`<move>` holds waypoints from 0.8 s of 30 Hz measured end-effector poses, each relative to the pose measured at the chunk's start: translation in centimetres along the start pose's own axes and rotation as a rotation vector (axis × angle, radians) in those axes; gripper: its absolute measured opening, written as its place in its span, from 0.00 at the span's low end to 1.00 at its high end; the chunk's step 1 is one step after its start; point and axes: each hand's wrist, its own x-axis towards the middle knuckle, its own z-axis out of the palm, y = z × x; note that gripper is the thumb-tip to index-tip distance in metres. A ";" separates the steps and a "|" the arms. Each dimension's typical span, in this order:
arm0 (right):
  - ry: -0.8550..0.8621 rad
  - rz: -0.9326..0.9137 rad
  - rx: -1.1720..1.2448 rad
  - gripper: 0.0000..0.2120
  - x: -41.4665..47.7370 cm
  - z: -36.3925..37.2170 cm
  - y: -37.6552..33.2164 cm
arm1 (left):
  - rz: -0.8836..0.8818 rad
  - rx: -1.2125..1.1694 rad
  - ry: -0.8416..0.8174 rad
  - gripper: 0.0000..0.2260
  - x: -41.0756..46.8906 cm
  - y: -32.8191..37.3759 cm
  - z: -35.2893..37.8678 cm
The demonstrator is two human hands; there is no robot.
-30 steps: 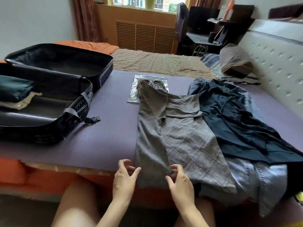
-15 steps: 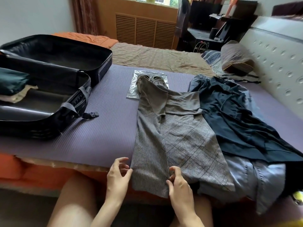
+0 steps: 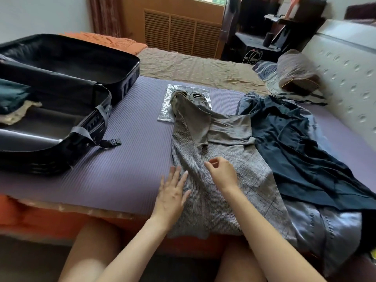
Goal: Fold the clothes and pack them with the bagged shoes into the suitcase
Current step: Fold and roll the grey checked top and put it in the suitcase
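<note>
A grey checked garment (image 3: pixel 227 165) lies lengthwise on the purple mat (image 3: pixel 122 159), its left side folded inward. My left hand (image 3: pixel 173 192) lies flat with straight fingers on the garment's left edge. My right hand (image 3: pixel 221 171) hovers over the garment's middle with fingers loosely curled, holding nothing. The bagged shoes (image 3: pixel 189 100) lie at the garment's far end, partly under it. A dark navy shirt (image 3: pixel 301 151) and light blue jeans (image 3: pixel 325 226) lie to the right. The open black suitcase (image 3: pixel 67 82) sits at left with folded clothes (image 3: pixel 12 98) inside.
A suitcase strap with buckle (image 3: pixel 114 141) trails onto the mat. A pillow (image 3: pixel 297 72) lies by the white headboard (image 3: pixel 345 66) at right. The bed's near edge is at my knees (image 3: pixel 91 251).
Both hands let go of the garment's near hem and moved forward. The left hand now lies flat on its left edge; the right hand is raised over its middle.
</note>
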 end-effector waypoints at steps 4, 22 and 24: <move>-0.048 0.079 -0.064 0.20 4.3 2.5 -0.7 | -0.024 0.146 -0.125 0.29 0.0 -1.1 2.6; 0.136 -0.284 -0.113 0.20 5.2 3.7 1.3 | -0.045 0.128 -0.082 0.25 1.2 -0.7 1.3; -0.030 -0.356 -0.216 0.25 5.1 3.9 1.5 | -0.043 0.125 -0.052 0.26 3.1 -0.4 0.2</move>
